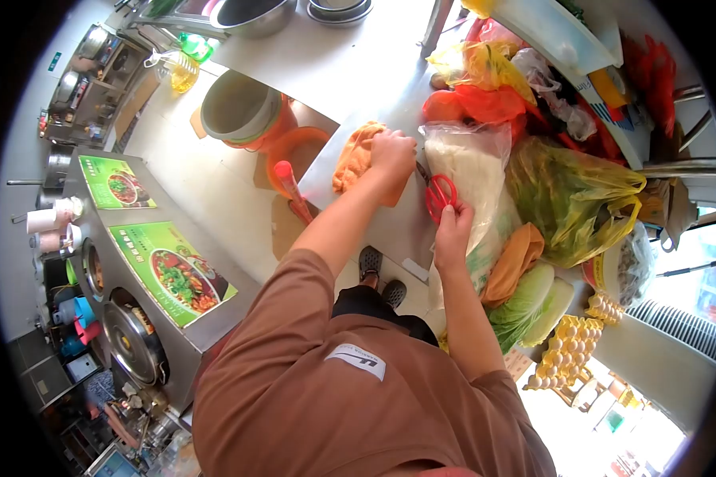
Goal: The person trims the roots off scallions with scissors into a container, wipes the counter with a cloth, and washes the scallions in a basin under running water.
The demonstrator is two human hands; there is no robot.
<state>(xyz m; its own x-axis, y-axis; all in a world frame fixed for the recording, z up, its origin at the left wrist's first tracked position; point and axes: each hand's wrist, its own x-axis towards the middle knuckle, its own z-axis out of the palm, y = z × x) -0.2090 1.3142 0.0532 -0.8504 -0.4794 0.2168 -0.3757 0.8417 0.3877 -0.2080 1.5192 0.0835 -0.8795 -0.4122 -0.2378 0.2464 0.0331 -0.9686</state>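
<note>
My left hand (pixel 393 157) is closed on an orange cloth (pixel 354 159) that lies bunched on the steel table (pixel 326 175). In my right hand (pixel 453 234) is a pair of red-handled scissors (pixel 441 197), pinched by the handle loops. Its blades point up and to the left, close to my left hand, and are partly hidden. Beside the scissors lies a long clear plastic bag (pixel 465 167) of whitish contents, perhaps noodles; my right hand is over its edge.
Red plastic bags (pixel 477 107), a yellow-green bag (pixel 569 203), a brown cloth (pixel 514 266), cabbage (pixel 525 306) and egg trays (pixel 565 350) crowd the right. A bucket (pixel 239 107) and an orange basin (pixel 294 151) stand lower, left of the table. A steel counter (pixel 175 238) is farther left.
</note>
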